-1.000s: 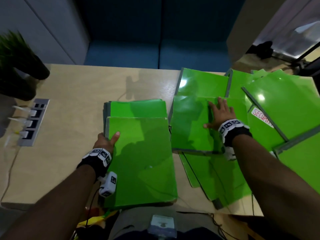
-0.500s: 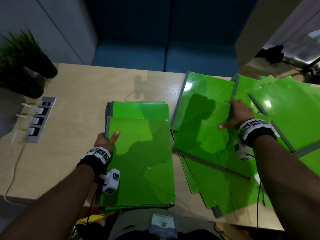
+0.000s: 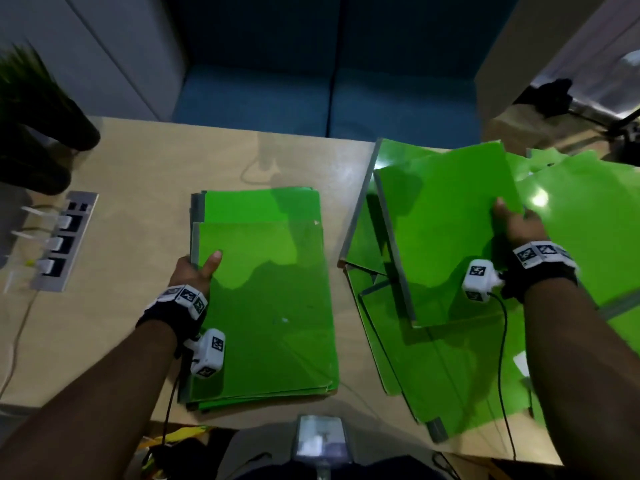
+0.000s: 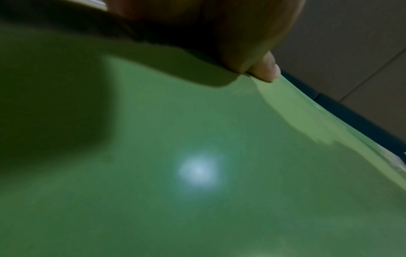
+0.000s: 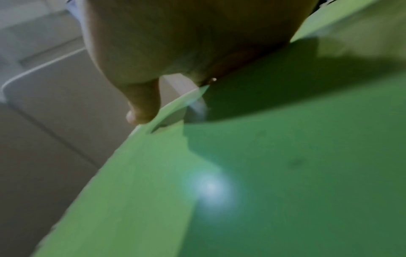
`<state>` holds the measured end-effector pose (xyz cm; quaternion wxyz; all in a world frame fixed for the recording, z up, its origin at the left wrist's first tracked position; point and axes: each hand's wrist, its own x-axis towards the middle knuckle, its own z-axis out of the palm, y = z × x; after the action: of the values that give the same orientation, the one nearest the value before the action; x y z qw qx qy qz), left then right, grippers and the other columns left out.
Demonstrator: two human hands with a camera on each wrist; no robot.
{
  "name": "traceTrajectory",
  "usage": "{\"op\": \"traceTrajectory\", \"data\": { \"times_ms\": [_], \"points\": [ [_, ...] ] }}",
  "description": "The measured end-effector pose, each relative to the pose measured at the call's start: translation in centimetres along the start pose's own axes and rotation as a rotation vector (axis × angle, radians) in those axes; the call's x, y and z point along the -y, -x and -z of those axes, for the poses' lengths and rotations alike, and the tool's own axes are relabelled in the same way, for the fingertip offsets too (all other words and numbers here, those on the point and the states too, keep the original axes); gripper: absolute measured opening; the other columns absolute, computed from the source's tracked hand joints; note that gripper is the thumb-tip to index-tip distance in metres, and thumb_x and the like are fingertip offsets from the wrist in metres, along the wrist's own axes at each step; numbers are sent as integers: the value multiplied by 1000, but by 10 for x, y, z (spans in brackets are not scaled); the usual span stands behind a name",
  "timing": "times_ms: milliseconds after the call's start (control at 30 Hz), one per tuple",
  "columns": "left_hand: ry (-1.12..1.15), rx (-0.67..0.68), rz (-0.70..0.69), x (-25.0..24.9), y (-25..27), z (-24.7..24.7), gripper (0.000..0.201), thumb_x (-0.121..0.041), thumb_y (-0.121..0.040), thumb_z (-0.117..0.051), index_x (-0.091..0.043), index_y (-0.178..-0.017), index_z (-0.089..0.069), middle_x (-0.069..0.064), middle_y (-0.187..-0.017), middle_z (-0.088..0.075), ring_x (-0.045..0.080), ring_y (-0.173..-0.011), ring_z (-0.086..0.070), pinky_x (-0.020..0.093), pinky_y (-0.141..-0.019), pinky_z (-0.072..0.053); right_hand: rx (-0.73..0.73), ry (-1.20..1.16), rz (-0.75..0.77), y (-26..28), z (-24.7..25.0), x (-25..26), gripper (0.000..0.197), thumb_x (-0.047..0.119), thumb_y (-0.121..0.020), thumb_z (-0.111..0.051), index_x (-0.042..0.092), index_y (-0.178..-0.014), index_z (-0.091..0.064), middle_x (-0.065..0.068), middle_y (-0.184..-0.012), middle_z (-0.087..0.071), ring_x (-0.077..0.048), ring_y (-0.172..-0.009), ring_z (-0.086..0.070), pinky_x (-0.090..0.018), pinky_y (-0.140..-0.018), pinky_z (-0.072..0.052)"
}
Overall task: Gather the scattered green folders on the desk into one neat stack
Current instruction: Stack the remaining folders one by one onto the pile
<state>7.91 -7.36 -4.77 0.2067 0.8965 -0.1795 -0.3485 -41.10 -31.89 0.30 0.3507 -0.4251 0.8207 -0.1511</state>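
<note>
A stack of green folders [image 3: 266,306] lies at the desk's near middle, its top folder shifted toward me. My left hand [image 3: 197,270] grips the stack's left edge, thumb on top; the left wrist view shows the thumb [image 4: 263,69] pressing the top folder [image 4: 197,173]. My right hand [image 3: 512,226] holds one green folder [image 3: 446,230] by its right edge, lifted and tilted above the scattered folders [image 3: 436,372] on the right. In the right wrist view the thumb [image 5: 140,111] rests on that folder [image 5: 274,173]. More folders [image 3: 575,209] spread to the far right.
The wooden desk [image 3: 138,188] has a socket strip [image 3: 65,240] with plugs and a dark plant [image 3: 31,123] at the left. A blue sofa [image 3: 329,91] stands behind the desk. Wrist-camera cables hang over the near edge.
My right hand has closed on a folder's right edge and raised it off the scattered pile. My left hand has stayed on the stack's left edge.
</note>
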Motion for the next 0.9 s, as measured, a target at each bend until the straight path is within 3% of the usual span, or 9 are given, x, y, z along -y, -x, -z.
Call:
{"op": "traceTrajectory", "data": {
  "times_ms": [67,133,233,333,400,500,633,733,900],
  "points": [
    [-1,-1,-7,1,1,0,71,-60,-86,-55,-1,-125,-45,7,-79,-49,31,-81,-50,37,-71,-38,-33,-47,13,0,15,-8,108,83,-73,-48,8,-149,-32,-17,-151,-38,-37,-134,-42,-42,-111,-35],
    [3,-7,-14,1,3,0,70,-59,-86,-55,-1,-125,-45,4,-74,-45,31,-80,-49,37,-70,-36,-14,-79,23,2,25,-18,97,72,-78,-57,12,-150,-33,-16,-149,-42,-37,-127,-50,-40,-102,-42],
    [2,-5,-19,-1,6,1,71,-59,-86,-55,1,-123,-46,13,-84,-52,32,-81,-49,37,-72,-37,68,49,33,14,27,-37,118,89,-51,-62,20,-145,-40,-18,-131,-59,-36,-104,-65,-47,-90,-53],
    [1,1,-25,-3,8,1,73,-59,-86,-55,1,-126,-46,21,-101,-56,34,-84,-51,38,-76,-39,183,298,146,16,10,-59,130,99,-30,-52,15,-129,-57,-16,-115,-67,-33,-98,-66,-49,-91,-53],
    [-19,2,-22,-5,9,1,75,-59,-86,-55,1,-129,-44,26,-113,-57,38,-92,-54,38,-78,-39,175,568,292,28,-6,-58,116,95,-40,-57,16,-126,-59,-17,-122,-60,-35,-110,-58,-49,-99,-48],
    [-50,4,-8,-7,11,2,78,-58,-88,-53,3,-134,-40,29,-124,-54,44,-107,-55,39,-79,-38,138,846,506,48,-24,-53,90,71,-65,-71,23,-137,-49,-12,-141,-41,-37,-128,-37,-48,-105,-34],
    [-56,16,-3,-8,11,3,81,-59,-87,-53,4,-135,-39,30,-126,-53,45,-109,-54,40,-81,-38,120,902,625,56,-29,-47,87,70,-71,-66,20,-139,-44,-8,-139,-47,-32,-128,-41,-47,-107,-31],
    [-28,31,-6,-6,9,3,76,-58,-87,-54,3,-130,-43,28,-115,-56,38,-93,-54,37,-77,-38,146,894,661,55,-26,-43,85,68,-74,-63,17,-138,-42,-9,-137,-52,-30,-127,-44,-46,-109,-29],
    [-50,40,-4,-6,9,5,76,-61,-86,-53,2,-129,-43,26,-109,-56,36,-89,-52,37,-77,-39,246,893,644,52,-26,-34,93,60,-75,-69,13,-146,-31,-8,-155,-31,-29,-142,-30,-52,-116,-23]
  ]
}}
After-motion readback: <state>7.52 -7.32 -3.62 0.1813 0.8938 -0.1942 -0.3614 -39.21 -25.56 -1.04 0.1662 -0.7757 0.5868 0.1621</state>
